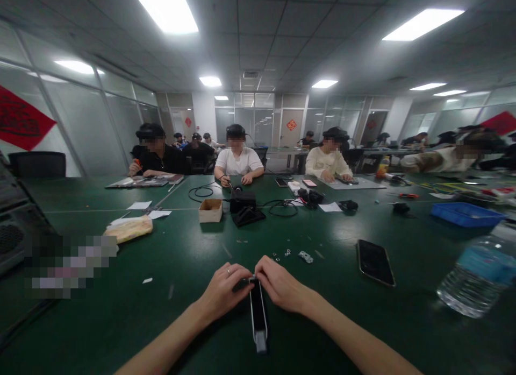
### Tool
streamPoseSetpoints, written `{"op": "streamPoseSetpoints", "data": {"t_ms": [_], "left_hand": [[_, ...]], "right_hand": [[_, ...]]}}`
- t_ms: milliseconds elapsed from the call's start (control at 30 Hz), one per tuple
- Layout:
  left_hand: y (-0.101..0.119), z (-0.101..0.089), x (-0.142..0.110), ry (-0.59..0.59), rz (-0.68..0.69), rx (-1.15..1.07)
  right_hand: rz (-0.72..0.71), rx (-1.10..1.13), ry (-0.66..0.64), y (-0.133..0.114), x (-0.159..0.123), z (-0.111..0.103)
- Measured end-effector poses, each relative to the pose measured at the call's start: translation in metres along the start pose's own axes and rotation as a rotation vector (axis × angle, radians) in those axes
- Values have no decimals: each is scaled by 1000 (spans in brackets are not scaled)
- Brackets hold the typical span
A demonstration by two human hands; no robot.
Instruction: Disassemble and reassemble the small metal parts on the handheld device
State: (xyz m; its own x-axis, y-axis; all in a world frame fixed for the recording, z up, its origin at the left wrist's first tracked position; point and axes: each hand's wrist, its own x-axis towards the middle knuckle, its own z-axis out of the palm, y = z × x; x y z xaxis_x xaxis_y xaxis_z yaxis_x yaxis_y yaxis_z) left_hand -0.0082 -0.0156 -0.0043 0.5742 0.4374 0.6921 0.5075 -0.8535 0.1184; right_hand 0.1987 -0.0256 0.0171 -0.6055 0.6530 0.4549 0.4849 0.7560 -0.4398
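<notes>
A long, narrow black piece with a pale silver rim [258, 313] lies on the green table in front of me, pointing away from me. Its near end carries a small grey block [261, 342]. My left hand [226, 283] closes its fingers on the far end from the left, with a ring on one finger. From the right, my right hand [278, 283] pinches the same end, its fingertips meeting the left ones. The fingers partly hide that end, and any small part between them cannot be made out. Beyond my hands lie a small grey metal part [305, 256] and several tiny bits [287, 252].
To the right are a phone [375, 262], a water bottle [475, 278] and a blue tray [467, 214]. Ahead stand a small cardboard box [210, 211] and a black device [242, 202] with cables. A packet [129, 229] lies left. Several people sit across the table.
</notes>
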Motion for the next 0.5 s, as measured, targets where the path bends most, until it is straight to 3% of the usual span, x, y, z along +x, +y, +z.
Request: {"op": "streamPoseSetpoints", "data": {"t_ms": [200, 500], "left_hand": [[0, 2, 0, 56, 93, 2], [1, 1, 1, 39, 85, 13]], "right_hand": [[2, 125, -6, -3, -1, 8], [14, 151, 19, -3, -1, 7]]}}
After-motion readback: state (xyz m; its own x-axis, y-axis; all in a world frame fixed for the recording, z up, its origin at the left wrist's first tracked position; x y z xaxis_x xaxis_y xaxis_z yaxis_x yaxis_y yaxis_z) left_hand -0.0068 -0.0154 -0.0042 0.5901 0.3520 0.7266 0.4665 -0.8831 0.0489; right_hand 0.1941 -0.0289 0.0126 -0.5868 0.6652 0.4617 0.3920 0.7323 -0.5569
